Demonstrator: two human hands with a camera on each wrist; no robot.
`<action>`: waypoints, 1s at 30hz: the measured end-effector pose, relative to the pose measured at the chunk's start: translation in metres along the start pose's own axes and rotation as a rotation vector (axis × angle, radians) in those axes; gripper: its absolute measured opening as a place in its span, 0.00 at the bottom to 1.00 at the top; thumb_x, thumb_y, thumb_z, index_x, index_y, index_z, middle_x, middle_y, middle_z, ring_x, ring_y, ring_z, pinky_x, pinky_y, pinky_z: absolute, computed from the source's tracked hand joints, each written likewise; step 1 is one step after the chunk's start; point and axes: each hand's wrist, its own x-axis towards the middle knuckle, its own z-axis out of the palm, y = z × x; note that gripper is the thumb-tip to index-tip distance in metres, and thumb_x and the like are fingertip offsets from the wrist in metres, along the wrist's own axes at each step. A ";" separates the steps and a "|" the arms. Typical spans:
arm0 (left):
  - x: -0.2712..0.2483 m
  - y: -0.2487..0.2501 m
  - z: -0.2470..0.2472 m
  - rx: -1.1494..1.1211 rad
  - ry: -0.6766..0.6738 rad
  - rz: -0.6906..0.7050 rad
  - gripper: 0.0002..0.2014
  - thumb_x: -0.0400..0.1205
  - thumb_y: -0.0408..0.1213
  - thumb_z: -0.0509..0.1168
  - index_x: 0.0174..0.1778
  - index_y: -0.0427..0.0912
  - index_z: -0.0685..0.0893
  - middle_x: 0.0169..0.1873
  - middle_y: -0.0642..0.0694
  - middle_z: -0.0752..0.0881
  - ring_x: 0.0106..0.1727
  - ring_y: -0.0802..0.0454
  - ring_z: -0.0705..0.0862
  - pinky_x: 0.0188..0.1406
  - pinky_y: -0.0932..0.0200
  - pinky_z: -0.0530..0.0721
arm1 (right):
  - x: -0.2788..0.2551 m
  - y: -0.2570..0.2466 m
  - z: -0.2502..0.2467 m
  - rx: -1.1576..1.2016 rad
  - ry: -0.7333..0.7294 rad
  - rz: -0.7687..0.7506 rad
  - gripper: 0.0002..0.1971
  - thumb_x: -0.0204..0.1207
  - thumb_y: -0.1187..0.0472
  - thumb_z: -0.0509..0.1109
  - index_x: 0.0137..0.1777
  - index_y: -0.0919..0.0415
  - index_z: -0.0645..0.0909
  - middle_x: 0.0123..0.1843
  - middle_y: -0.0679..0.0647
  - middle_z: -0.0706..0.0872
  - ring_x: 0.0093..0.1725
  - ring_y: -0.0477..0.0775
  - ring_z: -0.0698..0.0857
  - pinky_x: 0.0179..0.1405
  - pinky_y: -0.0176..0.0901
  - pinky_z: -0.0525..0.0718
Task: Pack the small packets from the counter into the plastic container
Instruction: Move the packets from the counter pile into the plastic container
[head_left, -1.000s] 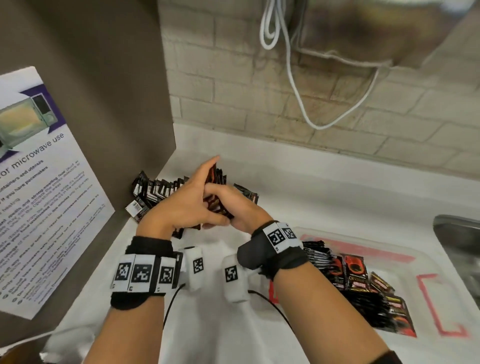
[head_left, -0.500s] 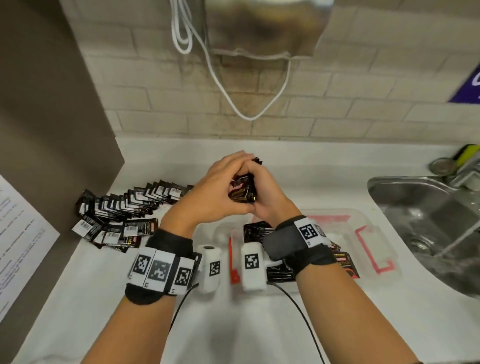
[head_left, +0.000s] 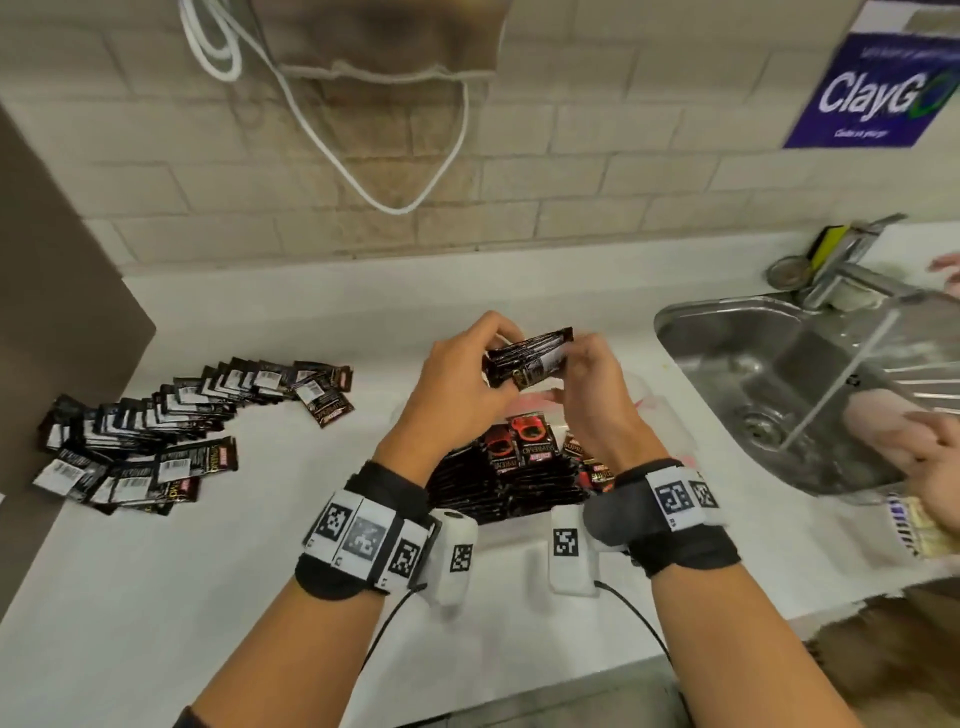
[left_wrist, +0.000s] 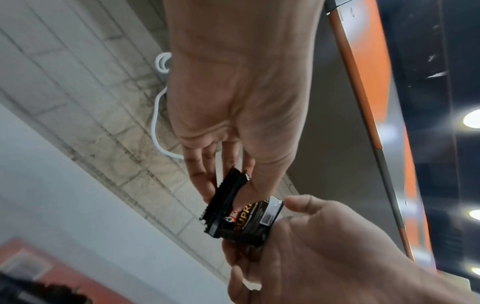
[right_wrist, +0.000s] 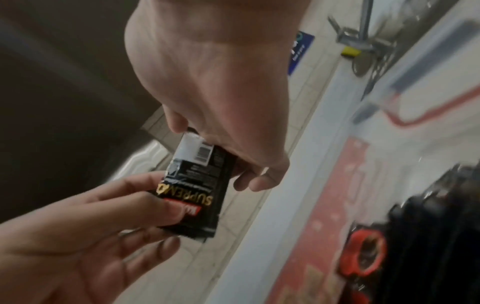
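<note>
Dozens of loose packets lie fanned out at the left of the counter, overlapping so thickly that an exact count cannot be made. Moving right, the left hand has its fingers curled round one end of a small stack of packets, held up above the container. The left wrist view shows several packets edge-on in that stack; more than five by the look of the serrated ends, though the exact number cannot be told. The right hand pinches the other end, thumb and fingertips closed on it, so two hands share one bundle.

Below them sits the plastic container, one clear tub with red trim, already holding a dense row of dark packets with a few red-printed ones on top.

As for handling, these sachets look light, thin and floppy, with glossy film that probably slides packet on packet. A squeeze across the flat faces near both ends should keep the stack squared; a loose hold at one corner risks the bundle fanning apart.

Far right, one steel sink with one tap running, and another person's hands rinsing something there.
</note>
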 end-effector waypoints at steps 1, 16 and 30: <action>-0.001 0.001 0.005 -0.001 -0.014 -0.018 0.18 0.74 0.33 0.73 0.57 0.53 0.81 0.47 0.60 0.84 0.51 0.57 0.83 0.46 0.59 0.82 | -0.001 0.005 -0.008 -0.114 0.005 0.003 0.14 0.82 0.58 0.49 0.43 0.61 0.75 0.43 0.52 0.82 0.43 0.48 0.78 0.44 0.43 0.73; -0.015 -0.024 0.058 0.303 -0.363 -0.198 0.22 0.77 0.29 0.73 0.63 0.48 0.74 0.60 0.45 0.85 0.59 0.44 0.84 0.58 0.43 0.83 | -0.001 0.067 -0.067 -0.838 -0.042 -0.152 0.06 0.80 0.66 0.67 0.46 0.54 0.80 0.49 0.54 0.85 0.47 0.58 0.83 0.49 0.48 0.81; 0.000 -0.017 0.044 0.554 -0.678 -0.188 0.27 0.76 0.35 0.69 0.72 0.58 0.78 0.63 0.51 0.83 0.68 0.47 0.71 0.60 0.51 0.60 | 0.001 0.080 -0.070 -0.755 -0.058 -0.054 0.09 0.78 0.56 0.67 0.40 0.51 0.87 0.36 0.49 0.89 0.40 0.51 0.86 0.41 0.40 0.81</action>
